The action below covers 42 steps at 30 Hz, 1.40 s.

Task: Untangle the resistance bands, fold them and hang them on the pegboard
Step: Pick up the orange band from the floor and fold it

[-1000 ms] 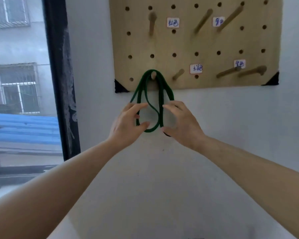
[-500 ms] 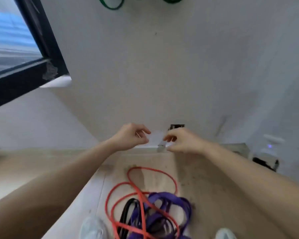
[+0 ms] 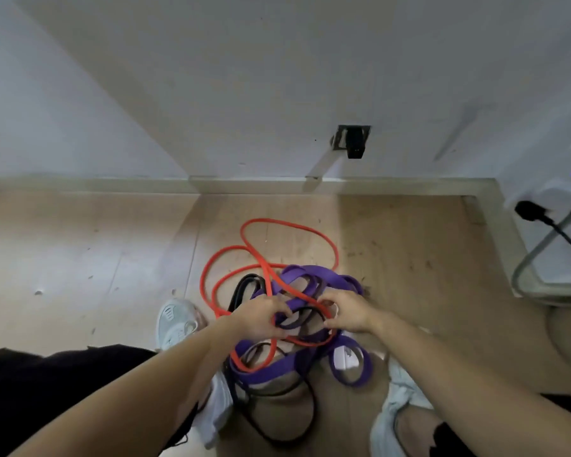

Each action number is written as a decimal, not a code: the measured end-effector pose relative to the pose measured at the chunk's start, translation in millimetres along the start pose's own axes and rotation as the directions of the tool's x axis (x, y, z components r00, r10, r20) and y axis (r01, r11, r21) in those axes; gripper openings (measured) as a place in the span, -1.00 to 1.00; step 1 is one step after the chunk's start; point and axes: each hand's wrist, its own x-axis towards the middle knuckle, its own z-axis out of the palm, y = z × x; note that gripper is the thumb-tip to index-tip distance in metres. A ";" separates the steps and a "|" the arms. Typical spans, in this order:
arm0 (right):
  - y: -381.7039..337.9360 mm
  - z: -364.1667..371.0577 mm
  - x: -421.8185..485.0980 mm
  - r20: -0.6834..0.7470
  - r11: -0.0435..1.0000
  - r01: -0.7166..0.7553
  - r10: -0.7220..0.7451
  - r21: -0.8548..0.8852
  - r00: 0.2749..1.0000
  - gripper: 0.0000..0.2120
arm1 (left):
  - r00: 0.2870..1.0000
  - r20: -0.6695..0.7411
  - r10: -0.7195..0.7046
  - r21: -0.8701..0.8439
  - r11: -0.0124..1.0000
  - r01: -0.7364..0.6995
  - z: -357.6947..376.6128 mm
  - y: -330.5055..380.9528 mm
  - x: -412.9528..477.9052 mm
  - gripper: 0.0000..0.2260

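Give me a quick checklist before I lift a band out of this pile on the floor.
1. Both hands at the pile: ok, left hand and right hand are on the tangle.
2. One band singled out: not ok, red band, purple band and black band are interwoven.
3. Firm grip on one band: cannot tell, fingers are buried among strands.
4. Feet clear: not ok, the black band loops beside the left shoe.
5. Pegboard in view: not ok.

Matt rubbery bands, red, purple, black, on pale matt wood-look floor; smooth painted wall; white cloth shoe.
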 end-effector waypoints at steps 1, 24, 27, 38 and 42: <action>3.1 12.0 -0.8 0.031 1.000 0.008 -0.007 -0.021 0.999 -0.51 | 0.999 0.036 0.018 0.067 0.998 -0.020 9.5 -4.6 0.1 -0.55; -49.8 -72.8 -11.8 -0.539 0.891 0.248 -0.004 0.381 0.842 -0.90 | 0.876 -0.474 0.090 -0.277 0.929 -0.246 -215.1 55.0 -45.0 -0.90; -63.3 -125.0 -29.0 -0.675 0.926 0.268 -0.018 0.267 0.738 -0.84 | 0.833 -0.541 0.118 -0.221 0.935 -0.276 -252.9 78.2 -71.4 -0.90; -116.6 -303.0 -140.7 -0.784 0.929 0.348 -0.120 0.128 0.609 -0.85 | 0.575 -0.813 0.094 -0.268 0.816 -0.512 -310.1 148.8 -140.8 -0.91; -134.0 -325.4 -182.7 -0.782 0.835 0.509 -0.169 0.210 0.601 -0.77 | 0.551 -0.832 0.058 -0.299 0.790 -0.535 -320.1 155.0 -138.5 -0.90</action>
